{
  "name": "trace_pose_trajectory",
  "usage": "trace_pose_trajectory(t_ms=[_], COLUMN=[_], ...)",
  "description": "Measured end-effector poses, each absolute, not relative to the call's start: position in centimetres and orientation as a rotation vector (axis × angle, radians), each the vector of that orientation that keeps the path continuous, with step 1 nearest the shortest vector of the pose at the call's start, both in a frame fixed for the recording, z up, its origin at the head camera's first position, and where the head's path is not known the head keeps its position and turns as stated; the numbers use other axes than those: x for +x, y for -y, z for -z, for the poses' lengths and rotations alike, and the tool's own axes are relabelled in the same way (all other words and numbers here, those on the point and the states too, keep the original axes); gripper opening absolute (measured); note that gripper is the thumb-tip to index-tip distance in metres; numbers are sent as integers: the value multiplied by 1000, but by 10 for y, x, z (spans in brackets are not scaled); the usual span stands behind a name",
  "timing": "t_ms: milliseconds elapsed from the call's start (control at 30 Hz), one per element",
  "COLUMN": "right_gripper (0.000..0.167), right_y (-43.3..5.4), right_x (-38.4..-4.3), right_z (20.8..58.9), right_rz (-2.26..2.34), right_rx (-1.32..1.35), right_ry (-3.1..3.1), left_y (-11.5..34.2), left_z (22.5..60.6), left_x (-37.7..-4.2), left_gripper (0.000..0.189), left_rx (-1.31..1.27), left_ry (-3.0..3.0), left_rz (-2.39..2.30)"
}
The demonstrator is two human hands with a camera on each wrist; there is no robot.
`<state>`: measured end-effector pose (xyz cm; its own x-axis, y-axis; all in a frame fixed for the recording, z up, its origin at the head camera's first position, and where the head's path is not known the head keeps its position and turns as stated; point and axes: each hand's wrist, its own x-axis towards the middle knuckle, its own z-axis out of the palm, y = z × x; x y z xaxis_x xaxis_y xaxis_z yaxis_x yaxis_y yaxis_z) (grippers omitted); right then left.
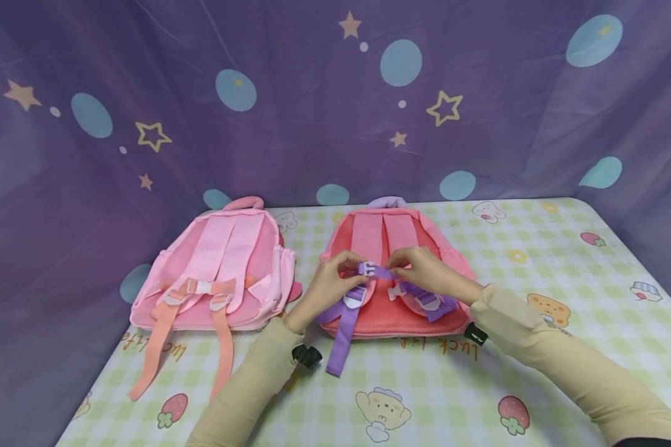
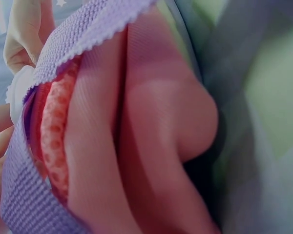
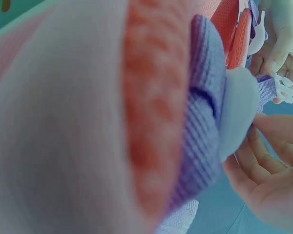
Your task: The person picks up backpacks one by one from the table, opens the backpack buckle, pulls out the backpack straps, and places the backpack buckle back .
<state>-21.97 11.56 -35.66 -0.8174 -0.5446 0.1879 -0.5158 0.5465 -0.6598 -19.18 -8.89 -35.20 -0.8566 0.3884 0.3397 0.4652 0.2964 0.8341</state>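
The left hand (image 1: 333,277) and right hand (image 1: 427,271) pinch a purple strap (image 1: 383,273) at frame centre, above a coral backpack (image 1: 386,323); "luck" shows on the surface (image 1: 447,397) lower right of it.

Cloth-covered table (image 1: 442,385), green-and-white checked; lying on it, pink backpack (image 1: 215,261) at left, coral backpack (image 1: 383,315) beside it

Location: a curtained-off space; wider premises indeterminate. A star-printed purple curtain (image 1: 313,149) bounds the table (image 1: 313,416) at rear and sides; checked cartoon-print cloth (image 1: 447,385) covers it.
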Motion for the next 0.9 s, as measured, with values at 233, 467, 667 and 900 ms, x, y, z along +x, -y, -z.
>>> trace_pose_trajectory(t_ms=[233, 467, 667, 900], right_gripper=[11, 11, 9, 7], right_y=[-114, -111, -110, -111], right_x=[-220, -221, -223, -225], right_z=[359, 358, 357, 357], right_rz=[1174, 1170, 1225, 1277], right_rx=[-980, -964, -987, -993], right_ry=[-2764, -2739, -2716, -2721], left_y=[90, 92, 93, 94], left_z=[353, 353, 352, 350], left_x=[-193, -193, -193, -192], left_gripper=[24, 23, 22, 21], left_rx=[-812, -829, -841, -832], left_ry=[2477, 2493, 2501, 2526], left_rz=[1686, 1707, 1710, 1687])
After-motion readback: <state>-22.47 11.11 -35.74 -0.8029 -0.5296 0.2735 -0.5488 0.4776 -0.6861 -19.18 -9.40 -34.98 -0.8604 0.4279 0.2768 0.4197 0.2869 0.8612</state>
